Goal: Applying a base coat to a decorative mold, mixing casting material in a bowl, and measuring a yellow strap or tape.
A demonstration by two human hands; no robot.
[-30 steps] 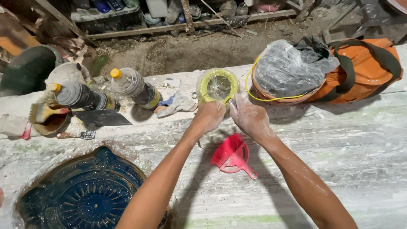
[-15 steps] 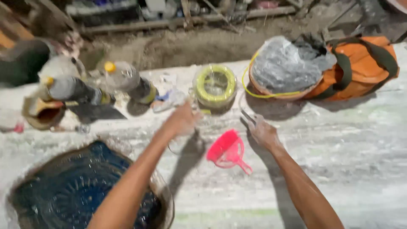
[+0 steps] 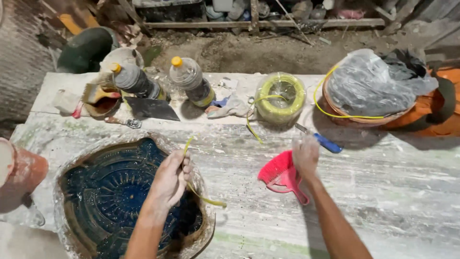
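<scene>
Fingers of the left hand [image 3: 170, 180] are closed in a pinch on a short length of yellow cord [image 3: 195, 189], which curves up past the knuckles and trails down to the right, its free end lying on the desk [image 3: 383, 192] just beside the rim of the round mould [image 3: 108, 196]. The left hand hangs over the right part of that mould. The right hand [image 3: 305, 154] is raised over the desk beside the red scoop [image 3: 282, 176]; it is blurred, so whether its fingers are spread or curled cannot be told, and it holds nothing that shows. As a judgement, the step in hand is placing a cut cord piece at the mould; the next move calls for a steady pinch and a low approach so the springy cord does not flick away. The mould is dark blue, glossy and wet-looking, with a concentric relief pattern and a pale crusted rim. The scoop is smooth plastic with a ribbed front edge. A coil of yellow cord [image 3: 280, 98], wrapped in clear film, stands behind it, and a blue-handled knife [image 3: 322, 140] lies between coil and scoop. The desk is rough, streaked white and dusty.
</scene>
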